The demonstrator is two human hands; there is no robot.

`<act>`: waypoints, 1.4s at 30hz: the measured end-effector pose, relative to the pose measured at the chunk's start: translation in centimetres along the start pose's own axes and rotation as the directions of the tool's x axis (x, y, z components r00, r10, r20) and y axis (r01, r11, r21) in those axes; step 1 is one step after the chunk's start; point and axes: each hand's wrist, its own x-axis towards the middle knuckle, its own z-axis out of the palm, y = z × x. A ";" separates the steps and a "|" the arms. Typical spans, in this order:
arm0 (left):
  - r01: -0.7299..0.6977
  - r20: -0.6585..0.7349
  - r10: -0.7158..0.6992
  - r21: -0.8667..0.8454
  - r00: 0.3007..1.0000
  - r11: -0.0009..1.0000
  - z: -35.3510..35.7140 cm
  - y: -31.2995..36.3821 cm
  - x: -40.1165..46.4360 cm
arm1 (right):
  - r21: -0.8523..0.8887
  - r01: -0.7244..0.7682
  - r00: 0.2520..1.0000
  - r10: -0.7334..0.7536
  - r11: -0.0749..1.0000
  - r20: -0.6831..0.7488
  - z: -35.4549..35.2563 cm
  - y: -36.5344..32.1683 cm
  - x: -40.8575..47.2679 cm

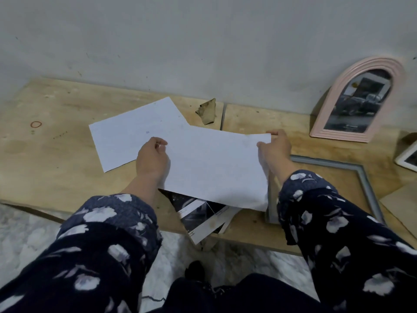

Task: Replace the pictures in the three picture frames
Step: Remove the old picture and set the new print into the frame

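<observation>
Both hands hold a white sheet of paper (216, 163) above the wooden table (56, 154). My left hand (152, 159) grips its left edge and my right hand (275, 150) pinches its right top corner. A second white sheet (133, 132) lies flat behind it. Under the held sheet, black-and-white pictures (200, 215) stick out over the table's front edge. An empty grey rectangular frame (365, 177) lies flat to the right. A pink arched frame (358, 98) with a dark picture leans on the wall. A white frame (407, 158) shows partly at the right edge.
A crumpled brown scrap (207, 110) lies by the wall near a gap between two table boards. A red rubber band (36, 124) sits at the left. A beige board (401, 206) lies at the right edge. Marble floor lies below the table's front edge.
</observation>
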 end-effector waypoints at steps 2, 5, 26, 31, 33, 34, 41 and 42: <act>0.008 -0.011 -0.009 -0.054 1.000 0.999 1.3 1.2 -0.3 | 0.098 -0.014 0.997 0.021 0.995 -0.078 -1.4 0.1 0.1; -0.041 0.008 0.042 -0.068 0.999 0.997 3.8 3.6 -1.2 | 0.135 -0.040 0.993 0.055 0.990 -0.104 -4.5 1.2 -0.1; -0.246 0.318 0.144 0.310 0.937 0.918 19.0 12.9 -16.8 | -0.358 0.041 0.982 0.028 0.933 0.185 -23.2 17.3 4.3; -0.315 0.409 0.075 0.561 0.910 0.766 19.6 13.5 -18.4 | -0.547 0.113 0.975 0.012 0.829 0.220 -23.2 18.6 5.0; -0.312 0.424 0.052 0.571 0.904 0.759 20.0 13.4 -18.9 | -0.574 0.125 0.978 -0.002 0.809 0.210 -23.1 18.7 4.9; -0.299 0.422 0.038 0.574 0.906 0.762 20.2 13.4 -19.1 | -0.586 0.134 0.976 -0.004 0.799 0.218 -23.1 18.8 4.9; -0.309 0.406 0.047 0.610 0.913 0.730 20.9 12.9 -19.3 | -0.736 0.363 0.925 -0.127 0.572 0.358 -22.6 21.0 3.5; -0.314 0.405 0.052 0.613 0.913 0.725 20.9 12.7 -19.5 | -0.767 0.376 0.924 -0.145 0.520 0.355 -22.3 21.4 3.3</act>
